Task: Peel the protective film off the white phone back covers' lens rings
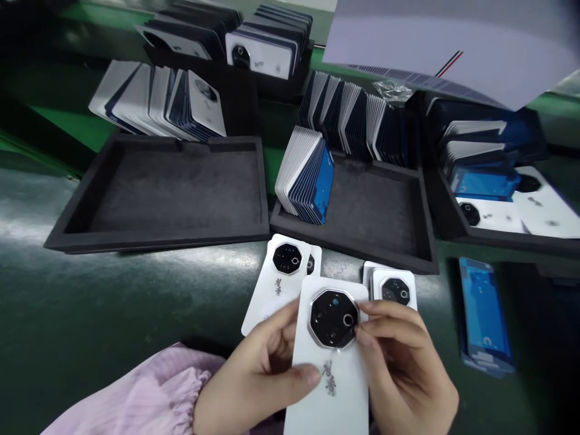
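Observation:
A white phone back cover with a black octagonal camera window and dark lettering is held upright close to me. My left hand grips its left edge, thumb on the white face and fingers behind. My right hand is closed at the right edge, its thumb and fingertips pinched by the camera window. Whether a small piece lies between those fingertips is hidden. Just beyond lie more white covers: a left stack and a right stack, the latter partly behind my right hand.
A black foam tray stands left, another tray in the middle with a row of covers. Fanned covers stand behind. Blue-filmed sheets lie at right. A large pale sheet overhangs the back.

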The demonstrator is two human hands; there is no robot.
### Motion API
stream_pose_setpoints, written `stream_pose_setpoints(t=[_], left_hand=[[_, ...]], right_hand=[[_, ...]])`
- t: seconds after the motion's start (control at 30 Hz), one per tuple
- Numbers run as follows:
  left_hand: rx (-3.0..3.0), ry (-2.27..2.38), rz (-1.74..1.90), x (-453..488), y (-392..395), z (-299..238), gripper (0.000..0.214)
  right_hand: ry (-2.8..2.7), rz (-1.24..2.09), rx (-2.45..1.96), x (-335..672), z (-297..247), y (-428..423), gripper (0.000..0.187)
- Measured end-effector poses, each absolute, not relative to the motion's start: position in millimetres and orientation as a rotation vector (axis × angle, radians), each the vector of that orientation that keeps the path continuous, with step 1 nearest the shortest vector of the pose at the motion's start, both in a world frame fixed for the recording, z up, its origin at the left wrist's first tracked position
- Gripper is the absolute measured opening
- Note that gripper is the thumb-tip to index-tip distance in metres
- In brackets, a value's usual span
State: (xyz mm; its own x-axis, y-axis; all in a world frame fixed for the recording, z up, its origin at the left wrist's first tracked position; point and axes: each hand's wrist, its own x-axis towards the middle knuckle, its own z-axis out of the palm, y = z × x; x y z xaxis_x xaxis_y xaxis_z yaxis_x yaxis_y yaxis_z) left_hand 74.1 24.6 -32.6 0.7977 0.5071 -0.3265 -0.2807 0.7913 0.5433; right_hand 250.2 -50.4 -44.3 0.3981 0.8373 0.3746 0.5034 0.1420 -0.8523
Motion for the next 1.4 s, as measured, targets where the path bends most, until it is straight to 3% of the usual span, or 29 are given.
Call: stream_pose_setpoints(t=[0.1,0.27,0.37,0.73,0.97,1.13,1.4], left_hand=[[0.564,0.562,0.321,74.2,27.5,-29.3,0.031],[0.721,0.662,0.343,73.4,24.4,-28.1,0.021],[0.797,0.668,0.402,74.1,25.9,-26.4,0.028],[0.949,0.652,0.527,75.5,29.7,-24.3,0.020],[0.993,0.719,0.465,73.2,27.0,-24.1,0.036],[0.894,0.767,0.477,71.0,21.3,-26.6,0.028],[0.910,0.809,0.589,76.0,21.3,-24.6,0.024]], right_hand=[[-1.148,0.352,-1.529,248.2,-46.6,-51.1,0.023],[-1.156,0.280,-1.500,245.0,-44.4,-49.3,0.026],[-1.173,0.236,-1.480,242.4,-42.2,-46.9,0.026],[-1.207,0.104,-1.424,240.2,-43.1,-44.4,0.019],[-1.210,0.071,-1.448,240.1,-44.8,-47.6,0.014],[-1.245,0.005,-1.426,240.8,-46.1,-44.8,0.023],[-1.366,0.078,-1.344,247.2,-45.6,-49.5,0.021]])
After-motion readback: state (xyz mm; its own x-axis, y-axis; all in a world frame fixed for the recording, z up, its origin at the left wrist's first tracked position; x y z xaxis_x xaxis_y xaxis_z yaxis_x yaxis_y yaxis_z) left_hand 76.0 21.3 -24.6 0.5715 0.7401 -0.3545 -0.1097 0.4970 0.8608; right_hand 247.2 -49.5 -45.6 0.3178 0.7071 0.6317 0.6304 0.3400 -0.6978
